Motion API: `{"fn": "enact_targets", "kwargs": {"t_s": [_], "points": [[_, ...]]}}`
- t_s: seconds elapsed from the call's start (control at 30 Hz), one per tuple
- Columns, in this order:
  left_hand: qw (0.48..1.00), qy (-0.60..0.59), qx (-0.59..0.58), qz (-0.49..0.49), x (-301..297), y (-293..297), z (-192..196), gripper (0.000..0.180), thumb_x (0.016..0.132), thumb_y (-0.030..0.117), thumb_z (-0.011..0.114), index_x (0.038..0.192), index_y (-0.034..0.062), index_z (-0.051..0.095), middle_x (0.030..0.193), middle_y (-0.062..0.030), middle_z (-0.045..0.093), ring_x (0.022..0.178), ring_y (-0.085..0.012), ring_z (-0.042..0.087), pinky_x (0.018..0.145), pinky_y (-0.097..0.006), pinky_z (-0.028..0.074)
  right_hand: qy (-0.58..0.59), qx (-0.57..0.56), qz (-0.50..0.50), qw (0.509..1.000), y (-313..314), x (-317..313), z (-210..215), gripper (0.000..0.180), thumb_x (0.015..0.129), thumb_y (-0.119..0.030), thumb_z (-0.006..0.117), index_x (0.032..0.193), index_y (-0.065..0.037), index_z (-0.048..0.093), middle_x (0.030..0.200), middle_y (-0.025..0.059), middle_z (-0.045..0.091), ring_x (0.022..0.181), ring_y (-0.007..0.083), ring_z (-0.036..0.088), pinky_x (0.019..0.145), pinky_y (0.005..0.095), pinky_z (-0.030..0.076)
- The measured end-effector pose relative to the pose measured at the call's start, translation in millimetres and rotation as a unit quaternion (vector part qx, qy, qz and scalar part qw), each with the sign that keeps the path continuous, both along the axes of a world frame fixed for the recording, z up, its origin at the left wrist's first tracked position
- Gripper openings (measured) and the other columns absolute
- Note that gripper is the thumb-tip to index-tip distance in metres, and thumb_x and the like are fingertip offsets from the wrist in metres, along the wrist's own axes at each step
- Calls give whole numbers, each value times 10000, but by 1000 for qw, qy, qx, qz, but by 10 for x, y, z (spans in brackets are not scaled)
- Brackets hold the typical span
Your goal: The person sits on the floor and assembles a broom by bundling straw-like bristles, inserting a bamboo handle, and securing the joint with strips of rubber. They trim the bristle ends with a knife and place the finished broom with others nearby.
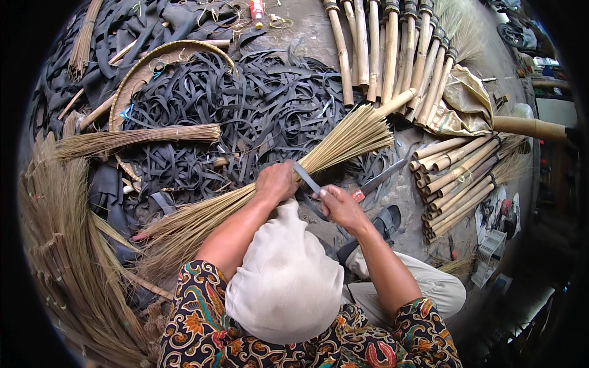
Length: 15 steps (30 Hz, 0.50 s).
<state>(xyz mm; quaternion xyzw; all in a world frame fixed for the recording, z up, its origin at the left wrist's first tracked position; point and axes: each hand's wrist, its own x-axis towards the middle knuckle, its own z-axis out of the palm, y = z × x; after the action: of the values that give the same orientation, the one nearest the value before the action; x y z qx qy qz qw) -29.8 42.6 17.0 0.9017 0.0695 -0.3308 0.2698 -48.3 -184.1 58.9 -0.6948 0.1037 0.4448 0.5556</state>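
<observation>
My left hand [276, 181] grips a long bundle of straw-coloured broom sticks [343, 138] near its middle; the bundle lies slanted from lower left to upper right. My right hand [341, 207] is closed on a dark rubber strip [305, 176] that runs up against the bundle beside my left hand. A knife with a red-marked handle [375, 182] lies on the ground just right of my right hand. A white cloth-covered shape [285, 279] sits below both hands and hides part of my lap.
A heap of black rubber strips [257, 110] fills the ground ahead, partly on a round woven tray [138, 76]. Bamboo handles [386, 49] lie at the top and others [460, 175] at the right. Loose broom fibres [67, 245] pile at the left. A sandal [386, 222] lies near my right forearm.
</observation>
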Motion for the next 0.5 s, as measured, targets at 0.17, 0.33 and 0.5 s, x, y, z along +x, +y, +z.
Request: {"fn": "enact_targets", "kwargs": {"t_s": [0.17,0.33,0.5], "points": [[980,73,-184,-21,237,293,280,427,753,248,856,1112,39,759,1005,-203,790,935,-322,767,867,-444,595,-43,-46,90,994,-379,-409,-424,288,1116,-301,546,1076,-48,679,791,29,626,717,149,564,682,332,471],[899,191,-370,-138,342,338,620,439,730,264,886,1055,7,741,924,-93,772,824,-172,684,803,-349,540,-427,-75,140,890,36,99,-730,230,1098,-271,588,1124,-50,647,956,99,655,887,275,631,815,407,512],[854,265,-405,-189,379,201,670,425,778,281,868,1081,11,742,927,-50,767,866,-159,674,865,-333,525,-565,-141,192,790,153,489,-449,382,1111,-316,544,1408,-93,632,1359,210,659,1315,341,622,1087,419,506]]}}
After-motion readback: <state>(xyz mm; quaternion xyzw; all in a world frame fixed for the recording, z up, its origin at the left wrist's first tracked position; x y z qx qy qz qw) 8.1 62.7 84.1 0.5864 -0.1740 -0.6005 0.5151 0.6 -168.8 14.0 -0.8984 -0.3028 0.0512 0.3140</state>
